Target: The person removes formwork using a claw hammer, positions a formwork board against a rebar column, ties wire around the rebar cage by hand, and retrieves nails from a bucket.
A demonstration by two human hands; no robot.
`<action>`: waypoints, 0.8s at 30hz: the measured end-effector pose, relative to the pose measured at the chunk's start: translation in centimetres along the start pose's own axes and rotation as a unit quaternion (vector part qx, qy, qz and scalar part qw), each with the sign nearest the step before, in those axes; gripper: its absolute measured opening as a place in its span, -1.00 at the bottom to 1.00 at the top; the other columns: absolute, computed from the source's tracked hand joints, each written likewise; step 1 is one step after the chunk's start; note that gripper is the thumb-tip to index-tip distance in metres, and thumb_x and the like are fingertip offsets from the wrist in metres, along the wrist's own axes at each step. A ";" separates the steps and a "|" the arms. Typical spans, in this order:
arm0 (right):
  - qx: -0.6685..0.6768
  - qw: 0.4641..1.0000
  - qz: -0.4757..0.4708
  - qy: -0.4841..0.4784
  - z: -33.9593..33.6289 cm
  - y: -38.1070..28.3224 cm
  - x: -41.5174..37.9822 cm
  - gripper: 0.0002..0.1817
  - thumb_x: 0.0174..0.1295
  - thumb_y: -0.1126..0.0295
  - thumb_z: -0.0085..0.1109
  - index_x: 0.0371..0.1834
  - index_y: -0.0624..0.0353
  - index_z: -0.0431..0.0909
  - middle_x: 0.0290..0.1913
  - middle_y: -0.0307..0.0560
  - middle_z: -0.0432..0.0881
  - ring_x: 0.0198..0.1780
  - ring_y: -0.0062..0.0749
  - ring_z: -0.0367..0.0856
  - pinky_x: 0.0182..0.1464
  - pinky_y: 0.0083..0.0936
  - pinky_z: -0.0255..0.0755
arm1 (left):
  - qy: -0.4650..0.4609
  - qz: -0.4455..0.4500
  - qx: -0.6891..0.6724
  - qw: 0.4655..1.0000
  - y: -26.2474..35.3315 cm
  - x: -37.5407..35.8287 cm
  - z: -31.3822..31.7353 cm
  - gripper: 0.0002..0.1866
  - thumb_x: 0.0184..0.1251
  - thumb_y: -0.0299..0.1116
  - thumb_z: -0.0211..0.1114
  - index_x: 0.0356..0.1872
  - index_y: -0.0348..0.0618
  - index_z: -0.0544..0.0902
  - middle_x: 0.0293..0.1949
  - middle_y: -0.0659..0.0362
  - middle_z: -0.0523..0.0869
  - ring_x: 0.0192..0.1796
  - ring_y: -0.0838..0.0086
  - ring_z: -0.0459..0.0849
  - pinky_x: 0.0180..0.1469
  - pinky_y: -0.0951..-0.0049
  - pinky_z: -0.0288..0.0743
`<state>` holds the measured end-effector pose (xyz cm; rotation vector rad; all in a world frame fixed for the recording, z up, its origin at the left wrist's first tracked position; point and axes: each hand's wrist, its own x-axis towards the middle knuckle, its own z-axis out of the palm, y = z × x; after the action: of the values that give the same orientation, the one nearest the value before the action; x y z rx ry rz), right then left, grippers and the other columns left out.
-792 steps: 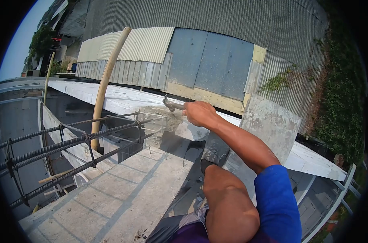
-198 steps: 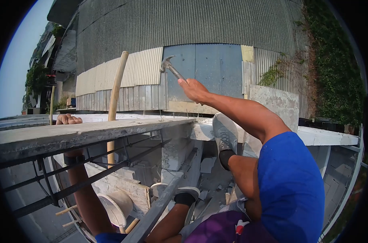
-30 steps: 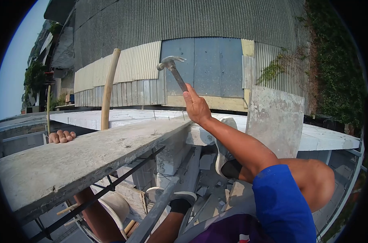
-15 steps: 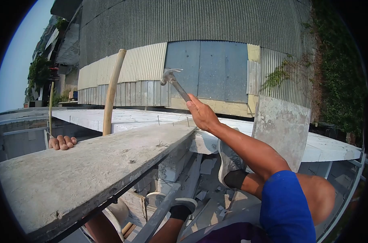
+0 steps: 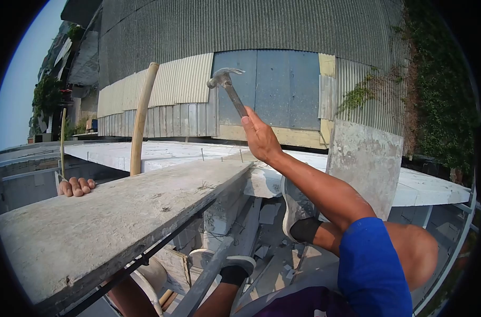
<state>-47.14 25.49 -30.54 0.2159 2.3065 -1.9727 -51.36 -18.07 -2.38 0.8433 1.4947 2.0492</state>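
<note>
My right hand [image 5: 262, 138] is wrapped round the handle of a claw hammer [image 5: 231, 91], whose head is raised above the far end of a long grey plank [image 5: 113, 216]. Several nails [image 5: 202, 154] stick up from the plank's far end. At the left, my left hand [image 5: 76, 186] rests over the plank's far edge. Its fingers are bent over that edge and pressed together; the palm and anything under it are hidden.
A bamboo pole [image 5: 143, 121] rises behind the plank, with a thin stick [image 5: 63, 142] farther left. Beyond lie a white ledge [image 5: 171, 151] and corrugated roofs [image 5: 240, 26]. A stained board [image 5: 362, 164] leans at the right. My feet are below, among rubble.
The hammer head has risen slightly and turned, with my right hand still round its handle. The whole view has shifted a little. My left hand stays at the plank's edge.
</note>
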 end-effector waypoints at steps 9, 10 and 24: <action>-0.191 0.928 0.071 -0.313 0.0 4.5 -1.3 -0.39 0.65 -0.10 -0.37 0.42 0.14 0.39 -0.05 0.33 0.62 0.04 0.26 0.59 0.15 0.00 0.39 | -0.013 -0.002 0.004 1.000 0.3 -0.5 -1.1 -0.67 0.48 -0.18 0.38 0.08 -0.14 0.57 0.06 0.01 0.73 0.28 0.17 0.64 0.46 0.00 0.30; -0.142 0.961 0.027 -0.235 0.1 4.5 -0.4 -0.39 0.66 -0.09 -0.37 0.43 0.14 0.38 -0.12 0.31 0.62 -0.02 0.26 0.60 0.11 0.01 0.40 | -0.009 -0.005 0.003 1.000 0.4 -0.4 -0.7 -0.67 0.48 -0.18 0.38 0.08 -0.14 0.57 0.06 0.01 0.73 0.27 0.17 0.65 0.46 0.00 0.30; -0.165 0.960 0.070 -0.216 -0.3 3.4 -0.2 -0.42 0.66 -0.05 -0.41 0.28 0.19 0.44 -0.15 0.36 0.62 -0.02 0.28 0.61 0.07 0.12 0.38 | 0.067 0.013 0.044 0.997 0.0 -0.3 0.8 -0.76 0.50 -0.18 0.32 -0.09 -0.12 0.57 -0.10 0.09 0.74 0.09 0.23 0.68 0.31 0.07 0.40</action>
<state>-46.37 26.28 -33.76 -0.0727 2.2067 -1.3719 -50.61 -17.77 -2.24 0.7759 1.6638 2.1080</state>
